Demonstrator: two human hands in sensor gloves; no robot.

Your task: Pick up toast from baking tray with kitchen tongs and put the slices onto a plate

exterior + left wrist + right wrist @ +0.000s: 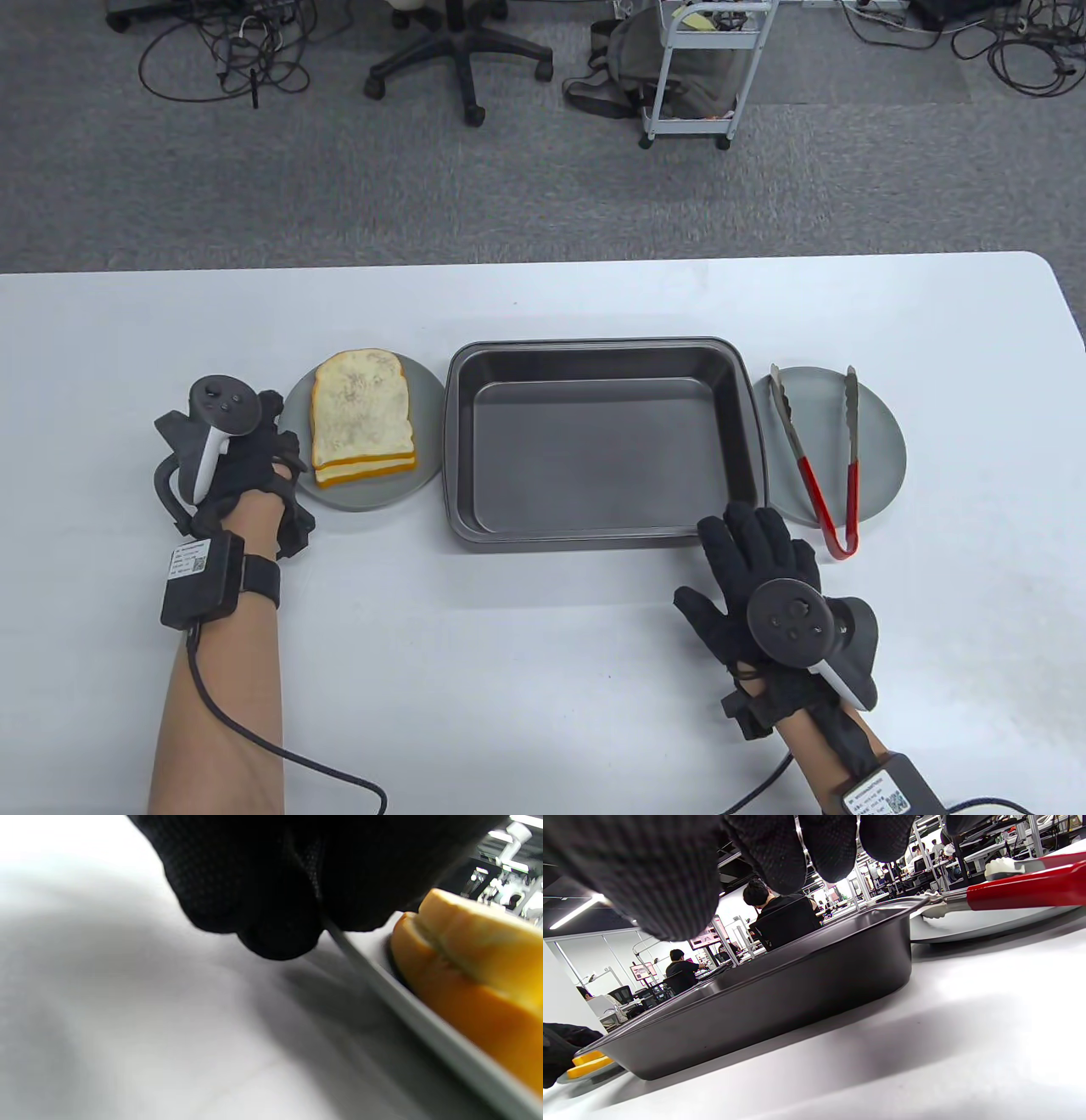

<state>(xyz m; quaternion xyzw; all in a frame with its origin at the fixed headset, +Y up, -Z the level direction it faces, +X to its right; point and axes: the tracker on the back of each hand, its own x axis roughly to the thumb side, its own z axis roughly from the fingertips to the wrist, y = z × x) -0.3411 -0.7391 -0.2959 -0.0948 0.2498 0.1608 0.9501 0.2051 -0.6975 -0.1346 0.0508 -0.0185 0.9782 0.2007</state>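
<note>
Two toast slices (361, 412) lie stacked on the grey left plate (373, 497). The dark baking tray (594, 441) in the middle holds nothing. Red-handled tongs (819, 475) rest on the grey right plate (882, 441), apart from both hands. My left hand (284, 463) sits at the left plate's left rim with curled fingers; in the left wrist view this hand (275, 899) pinches the plate rim (424, 1018) next to the toast (475, 984). My right hand (747, 543) lies flat with straight fingers at the tray's near right corner, holding nothing. The right wrist view shows the tray wall (780, 997) and tongs (1022, 889).
The white table (543, 679) spreads in front of the tray. On the carpet beyond its far edge stand an office chair (462, 51), a white cart (704, 76) and cables. The right wrist view has people at desks behind the tray.
</note>
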